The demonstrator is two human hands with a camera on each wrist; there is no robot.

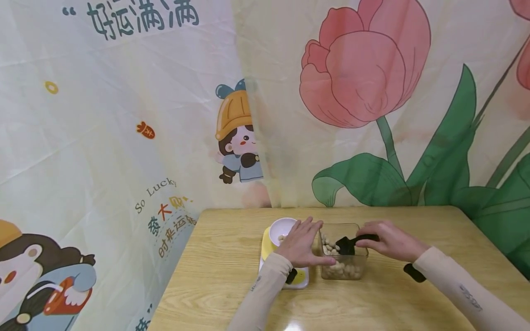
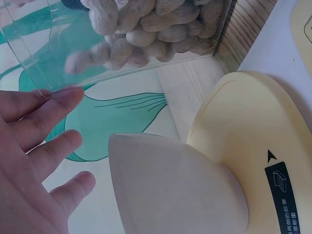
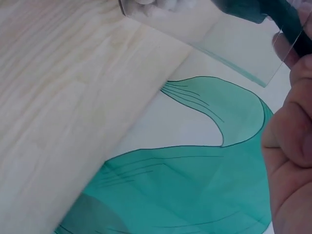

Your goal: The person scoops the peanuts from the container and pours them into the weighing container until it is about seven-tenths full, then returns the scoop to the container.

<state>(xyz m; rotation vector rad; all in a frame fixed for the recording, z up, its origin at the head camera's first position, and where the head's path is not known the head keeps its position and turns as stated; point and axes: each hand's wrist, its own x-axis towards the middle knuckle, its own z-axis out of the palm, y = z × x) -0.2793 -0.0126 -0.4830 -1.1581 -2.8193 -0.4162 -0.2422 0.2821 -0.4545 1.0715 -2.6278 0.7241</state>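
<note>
My right hand (image 1: 387, 239) grips the handle of a black scoop (image 1: 347, 246), whose head is down inside a clear plastic box (image 1: 341, 274). Whole peanuts in their shells (image 2: 161, 24) fill the lower part of that box. Extended and spread, the fingers of my left hand (image 1: 300, 243) are at the box's left side, and in the left wrist view a fingertip touches its rim. Just left of this hand, a white bowl (image 1: 281, 226) with a few peanuts in it sits on a yellow and white kitchen scale (image 1: 267, 243). The left hand hides part of the bowl and scale.
The wooden table (image 1: 215, 276) carries the scale and the box side by side. Behind its back edge hangs a printed cloth (image 1: 281, 138) with a large tulip and cartoon figures. Black straps show at both wrists.
</note>
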